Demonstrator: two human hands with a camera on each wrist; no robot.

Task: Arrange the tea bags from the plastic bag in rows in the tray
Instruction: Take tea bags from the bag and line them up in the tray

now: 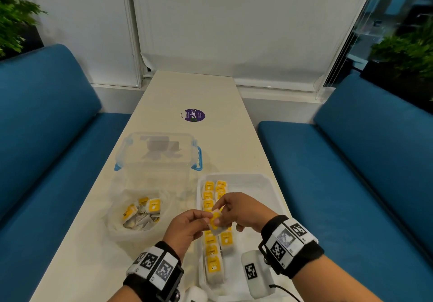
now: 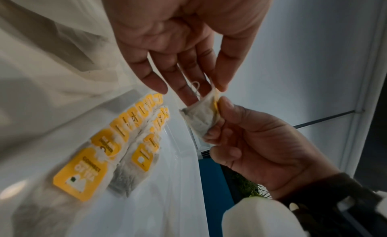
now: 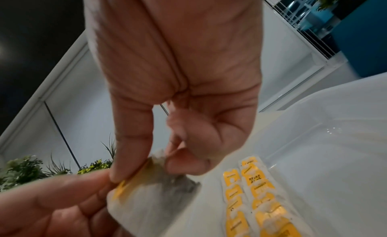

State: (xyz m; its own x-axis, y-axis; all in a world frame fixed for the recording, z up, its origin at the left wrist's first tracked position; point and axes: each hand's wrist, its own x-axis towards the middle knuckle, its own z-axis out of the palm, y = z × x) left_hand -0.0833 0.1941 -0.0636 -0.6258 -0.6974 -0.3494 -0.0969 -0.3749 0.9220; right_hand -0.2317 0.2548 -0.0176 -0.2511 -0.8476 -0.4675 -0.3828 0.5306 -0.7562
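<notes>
Long cream-coloured bench (image 1: 178,95), running away from you between two blue seats. On its right half, directly under your hands, lies the shallow white plastic tray (image 1: 262,184), its long axis pointing away from you. Two rows of yellow-tagged white paper tea bags (image 1: 212,243) follow that axis along the tray's left side; the wide right part of the tray floor is bare. To the left of the tray sits the crumpled clear plastic bag (image 1: 117,229), with more tea bags inside it.

Your left hand (image 1: 185,229) and right hand (image 1: 241,210) meet above the rows, and both pinch one tea bag (image 1: 215,222) held clear of the tray floor. In the left wrist view the left thumb and fingertips (image 2: 189,98) clasp the paper pouch; in the right wrist view the right thumb and forefinger nip its yellow tag end.

The bag hangs over the near-middle of the second row, where a gap seems to lie. Judged so, your right hand is nearer the laying spot, and the pouch should turn to lie along the rows.
</notes>
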